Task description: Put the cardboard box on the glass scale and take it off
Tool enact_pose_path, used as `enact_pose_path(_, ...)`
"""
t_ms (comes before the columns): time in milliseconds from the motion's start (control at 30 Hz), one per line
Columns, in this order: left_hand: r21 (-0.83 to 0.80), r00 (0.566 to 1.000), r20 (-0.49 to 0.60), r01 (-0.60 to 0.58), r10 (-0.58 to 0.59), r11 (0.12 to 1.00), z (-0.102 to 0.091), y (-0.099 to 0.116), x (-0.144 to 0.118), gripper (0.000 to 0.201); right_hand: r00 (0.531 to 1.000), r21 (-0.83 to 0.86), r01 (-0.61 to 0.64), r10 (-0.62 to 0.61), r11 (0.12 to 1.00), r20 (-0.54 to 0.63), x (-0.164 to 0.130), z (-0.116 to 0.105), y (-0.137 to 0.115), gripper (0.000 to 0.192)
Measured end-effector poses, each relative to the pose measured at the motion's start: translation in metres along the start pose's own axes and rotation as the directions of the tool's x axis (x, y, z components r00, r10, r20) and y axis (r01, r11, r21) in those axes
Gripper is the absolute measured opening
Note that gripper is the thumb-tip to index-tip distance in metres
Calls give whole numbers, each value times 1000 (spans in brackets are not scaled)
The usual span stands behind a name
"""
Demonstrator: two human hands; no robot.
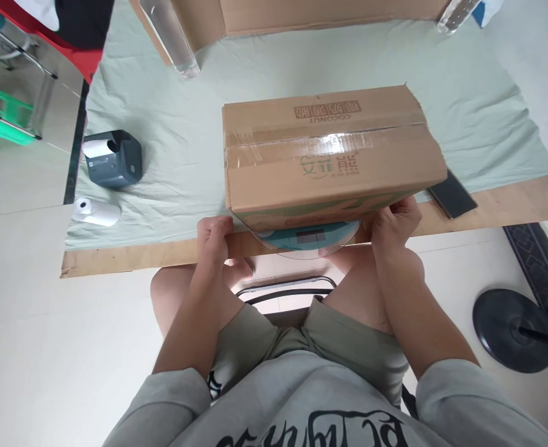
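Observation:
A taped brown cardboard box (274,180) with printed lettering sits above a round glass digital scale (276,239), whose small display shows past the box's near side. Most of the scale is hidden under the box. At the box's near left corner, my left hand (215,236) is closed with curled fingers by the table edge; what it grips, if anything, is hidden. My right hand (396,222) is closed at the near right lower edge of the box, its fingertips partly underneath.
A dark label printer (115,164) and a white paper roll (102,212) stand on the left of the cloth-covered table (175,149). A black phone (453,195) lies right of the box. Clear bottle-like containers (174,40) and open cardboard (301,15) are at the back.

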State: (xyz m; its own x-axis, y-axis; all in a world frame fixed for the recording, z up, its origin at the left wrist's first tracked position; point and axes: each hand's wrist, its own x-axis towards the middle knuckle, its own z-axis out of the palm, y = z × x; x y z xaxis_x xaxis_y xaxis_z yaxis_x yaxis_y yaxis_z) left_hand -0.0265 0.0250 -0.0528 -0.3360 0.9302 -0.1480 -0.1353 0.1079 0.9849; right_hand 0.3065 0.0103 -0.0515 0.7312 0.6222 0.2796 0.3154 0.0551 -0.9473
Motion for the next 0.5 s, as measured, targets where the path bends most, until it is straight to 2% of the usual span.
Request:
enact_pose_path(167, 53, 993, 40, -117, 115, 992, -4, 5, -7, 52, 1000, 54, -17, 17, 998, -3, 2, -2, -2, 25)
enact_pose_path(267, 24, 961, 115, -257, 252, 966, 3, 20, -19, 38, 995, 284, -67, 44, 956, 87, -2, -6, -15, 28)
enact_pose_path(300, -15, 934, 170, -315, 313, 949, 7, 25, -24, 43, 989, 380, -95, 44, 920, 141, -4, -7, -22, 32)
enact_pose_path(367, -104, 851, 331, -395, 407, 913, 16, 33, -31, 57, 961, 490, -161, 23, 857, 276, -10, -10, -35, 41)
enact_pose_path(433, -158, 765, 472, -415, 437, 896, 24, 37, -36, 65, 917, 489, -207, -6, 847, 399, -15, -13, -46, 48)
enact_pose_path(467, -161, 734, 516, -423, 441, 892, 27, 38, -38, 70, 900, 473, -212, -18, 855, 436, -16, -14, -50, 49)
enact_pose_path(500, -150, 723, 522, -445, 453, 883, 28, 39, -38, 76, 890, 458, -209, -27, 864, 456, -16, -14, -53, 49)
